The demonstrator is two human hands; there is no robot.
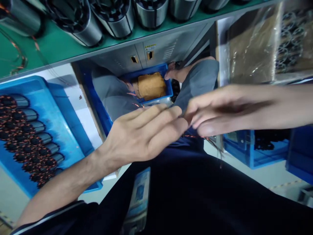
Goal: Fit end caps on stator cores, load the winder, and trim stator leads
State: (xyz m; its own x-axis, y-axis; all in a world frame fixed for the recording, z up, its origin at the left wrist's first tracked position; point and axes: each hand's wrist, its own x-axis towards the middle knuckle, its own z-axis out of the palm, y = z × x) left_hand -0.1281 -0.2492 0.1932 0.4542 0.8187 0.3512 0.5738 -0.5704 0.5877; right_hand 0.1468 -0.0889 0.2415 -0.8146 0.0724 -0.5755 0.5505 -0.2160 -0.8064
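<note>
Copper-coloured wire (192, 136), thin and blurred, shows just below the meeting fingertips, against the seated person's lap. Darker strands (215, 143) trail away under the right hand (193, 125); more copper-coloured ends (133, 94) show just beyond the knuckles of the left hand (182, 119).

Left fingers: lying together, slightly bent, tips up against the right fingertips. Right fingers: curled, thumb bent beneath, smeared by motion. From where I stand, I cannot tell how wide either grip is or whether wire is pinched in it; the contact point is hidden.

A badge (140, 192) hangs at the dark shirt. Left side: blue tray (52, 107) with rows of wound cores (31, 140). Right side: blue bin (251, 155) holding dark parts (267, 140).

Farther: brown paper-like material (151, 86) in a low blue box (169, 88) between the feet. Metal cylinders (151, 13) stand along the green bench (55, 54), grey cabinet (166, 49) below.
</note>
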